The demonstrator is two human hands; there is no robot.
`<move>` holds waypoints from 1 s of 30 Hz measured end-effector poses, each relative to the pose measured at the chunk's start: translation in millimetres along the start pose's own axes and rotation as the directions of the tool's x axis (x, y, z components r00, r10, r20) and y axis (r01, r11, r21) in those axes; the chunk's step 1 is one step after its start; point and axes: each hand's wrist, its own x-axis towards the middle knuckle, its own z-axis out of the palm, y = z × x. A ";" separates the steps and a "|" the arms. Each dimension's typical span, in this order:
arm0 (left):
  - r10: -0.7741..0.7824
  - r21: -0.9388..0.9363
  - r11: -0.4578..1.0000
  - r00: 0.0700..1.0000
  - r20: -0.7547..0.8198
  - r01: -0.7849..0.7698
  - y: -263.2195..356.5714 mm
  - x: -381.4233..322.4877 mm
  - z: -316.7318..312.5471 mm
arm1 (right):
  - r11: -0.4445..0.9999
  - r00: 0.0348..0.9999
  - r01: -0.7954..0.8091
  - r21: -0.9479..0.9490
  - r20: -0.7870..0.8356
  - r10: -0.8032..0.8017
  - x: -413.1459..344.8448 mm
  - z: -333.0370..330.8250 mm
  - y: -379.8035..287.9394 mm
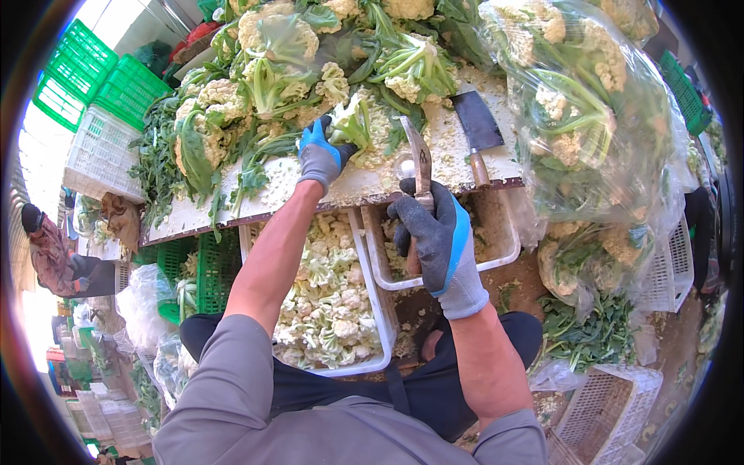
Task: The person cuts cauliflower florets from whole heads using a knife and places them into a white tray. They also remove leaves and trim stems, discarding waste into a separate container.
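Note:
My gloved left hand (321,152) grips a trimmed piece of cauliflower (353,124) on the table, its pale stalk turned up. In my gloved right hand (436,238) is a curved, hooked knife (419,154), held upright by its handle with the blade tip pointing away from me. The blade stands to the right of the cauliflower piece, apart from it. A cleaver (478,123) with a wooden handle lies on the white tabletop (279,189) further right. Behind my left hand rises a heap of leafy cauliflower heads (264,64).
Below the table edge, a white crate (381,325) holds many cut florets (331,296). Another white crate (511,256) sits beside it. A plastic bag of cauliflower (587,116) bulges at the right. Green crates (131,87) are stacked at the left, where another person (55,250) works.

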 end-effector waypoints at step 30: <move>0.584 0.388 0.752 0.812 -0.016 -0.533 49.3 -86.5 -163.6 | 0.986 0.968 -0.152 -0.070 0.191 0.163 5.4 37.7 72.3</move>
